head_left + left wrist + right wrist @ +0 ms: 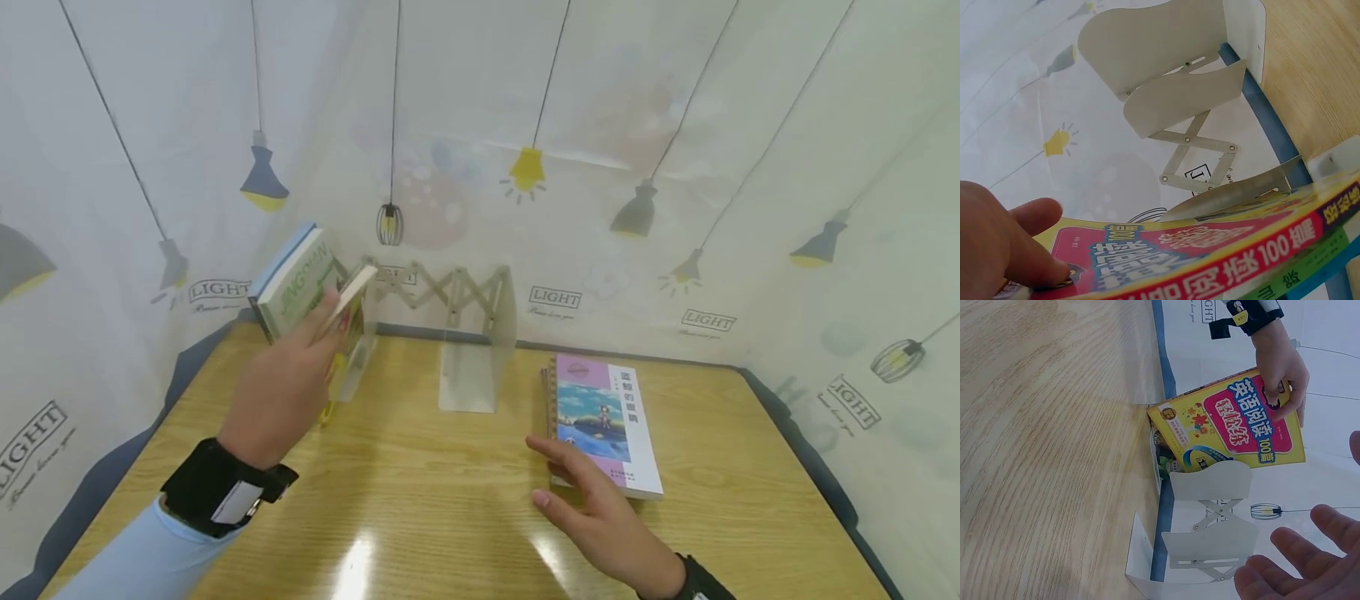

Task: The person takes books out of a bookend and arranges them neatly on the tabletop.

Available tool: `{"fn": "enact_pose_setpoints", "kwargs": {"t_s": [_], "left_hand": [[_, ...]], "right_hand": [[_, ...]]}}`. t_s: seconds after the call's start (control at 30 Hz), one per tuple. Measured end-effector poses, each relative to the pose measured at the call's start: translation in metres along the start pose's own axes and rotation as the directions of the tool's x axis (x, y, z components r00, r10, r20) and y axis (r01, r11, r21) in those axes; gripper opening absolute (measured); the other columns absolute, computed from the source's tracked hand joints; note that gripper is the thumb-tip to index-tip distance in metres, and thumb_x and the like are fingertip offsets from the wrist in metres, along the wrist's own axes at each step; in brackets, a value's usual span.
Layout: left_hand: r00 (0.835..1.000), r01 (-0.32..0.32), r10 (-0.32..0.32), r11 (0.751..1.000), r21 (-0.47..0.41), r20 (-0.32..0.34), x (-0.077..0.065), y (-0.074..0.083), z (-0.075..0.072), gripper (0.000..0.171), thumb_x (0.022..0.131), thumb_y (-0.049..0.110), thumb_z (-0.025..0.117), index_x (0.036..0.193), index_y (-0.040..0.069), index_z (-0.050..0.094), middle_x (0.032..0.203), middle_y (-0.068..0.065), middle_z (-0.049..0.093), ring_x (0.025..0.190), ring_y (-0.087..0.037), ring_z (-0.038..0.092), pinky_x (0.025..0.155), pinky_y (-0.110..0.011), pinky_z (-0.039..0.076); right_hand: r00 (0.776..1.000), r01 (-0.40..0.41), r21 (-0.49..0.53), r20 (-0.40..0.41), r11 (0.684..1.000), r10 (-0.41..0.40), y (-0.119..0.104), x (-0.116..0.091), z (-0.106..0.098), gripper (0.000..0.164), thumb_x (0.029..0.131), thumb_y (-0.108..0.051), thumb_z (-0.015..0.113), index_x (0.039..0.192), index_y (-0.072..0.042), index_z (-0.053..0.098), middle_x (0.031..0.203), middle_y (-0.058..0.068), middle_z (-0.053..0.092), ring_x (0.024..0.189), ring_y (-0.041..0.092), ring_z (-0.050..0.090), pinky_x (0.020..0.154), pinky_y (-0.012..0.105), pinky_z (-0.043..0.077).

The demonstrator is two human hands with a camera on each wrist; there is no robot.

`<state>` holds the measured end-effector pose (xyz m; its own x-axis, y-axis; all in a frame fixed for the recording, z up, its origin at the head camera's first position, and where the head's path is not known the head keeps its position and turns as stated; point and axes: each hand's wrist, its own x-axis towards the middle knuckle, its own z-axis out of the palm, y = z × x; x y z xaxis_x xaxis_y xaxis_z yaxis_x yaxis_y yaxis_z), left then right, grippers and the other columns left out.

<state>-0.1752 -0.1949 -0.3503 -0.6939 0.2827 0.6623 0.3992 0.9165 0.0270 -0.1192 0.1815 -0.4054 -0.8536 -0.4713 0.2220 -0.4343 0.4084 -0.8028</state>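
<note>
My left hand (273, 387) grips a yellow book (1194, 431) by its upper part, at the left end of a white expandable bookend rack (468, 379). In the right wrist view the book's pink-labelled cover shows, tilted, with one lower corner near the table. Close beside it, a thick book with green lettering (296, 287) leans at the rack's left side. The left wrist view shows the yellow book's red spine above a green-edged book (1300, 272). My right hand (603, 521) holds nothing; its fingers spread over the near left edge of a pink-and-white book (592, 421).
The pink-and-white book lies flat on the wooden table (420, 500), right of the rack, with a spiral binding along its left side. Behind the table hangs a pale curtain (465, 100) printed with lamps. The rack's middle and right plates stand upright, joined by a scissor linkage.
</note>
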Motion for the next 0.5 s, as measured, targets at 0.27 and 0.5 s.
{"fn": "enact_pose_setpoints", "kwargs": {"t_s": [0.27, 0.5], "left_hand": [[0.997, -0.042, 0.04, 0.999, -0.022, -0.06, -0.007, 0.011, -0.032, 0.05, 0.078, -0.008, 0.078, 0.127, 0.002, 0.068, 0.146, -0.017, 0.053, 0.051, -0.017, 0.05, 0.04, -0.022, 0.03], [0.997, -0.03, 0.028, 0.999, -0.032, -0.069, -0.012, 0.031, -0.08, 0.049, 0.065, -0.022, 0.073, 0.106, 0.006, 0.077, 0.15, -0.009, 0.051, 0.079, -0.031, 0.067, 0.04, -0.022, 0.031]], "right_hand": [[1.0, 0.0, 0.015, 0.011, 1.0, 0.0, 0.004, 0.001, 0.0, 0.05, 0.102, -0.02, 0.059, 0.149, -0.028, 0.044, 0.151, -0.001, 0.047, 0.137, 0.023, 0.046, 0.108, 0.035, 0.046], [1.0, 0.0, 0.032, 0.009, 0.999, -0.001, 0.007, 0.0, 0.0, 0.049, 0.102, -0.02, 0.059, 0.148, -0.028, 0.044, 0.15, -0.001, 0.048, 0.137, 0.03, 0.046, 0.109, 0.03, 0.045]]}}
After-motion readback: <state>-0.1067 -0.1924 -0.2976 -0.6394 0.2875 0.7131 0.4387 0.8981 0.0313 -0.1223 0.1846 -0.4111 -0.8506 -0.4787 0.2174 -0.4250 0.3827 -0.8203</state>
